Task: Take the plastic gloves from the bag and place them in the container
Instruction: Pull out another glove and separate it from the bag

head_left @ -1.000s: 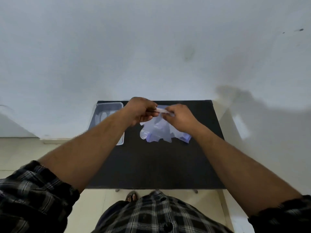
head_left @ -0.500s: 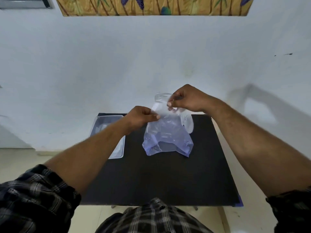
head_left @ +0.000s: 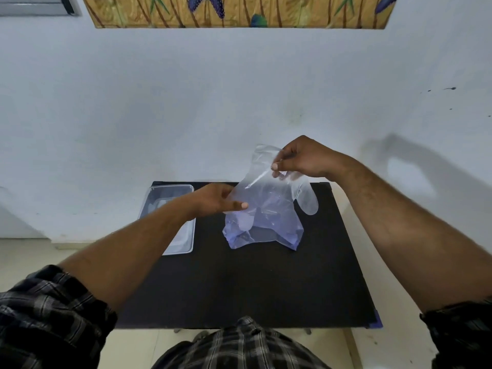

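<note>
The left hand (head_left: 221, 199) pinches the near-left edge of the clear bag (head_left: 263, 225), pinning its mouth low so it stays put. The right hand (head_left: 300, 158) grips a plastic glove (head_left: 306, 195) by its cuff, raised above the bag so the glove slides free; its fingers dangle at the bag's far right. The open container (head_left: 183, 217) waits on the black surface (head_left: 239, 283), just left, within easy reach.

Even, soft daylight. A diffuse arm shadow is cast on the wall (head_left: 410, 166) at right. Wide-angle bending is seen at edges; slight softness throughout, no glare.
</note>
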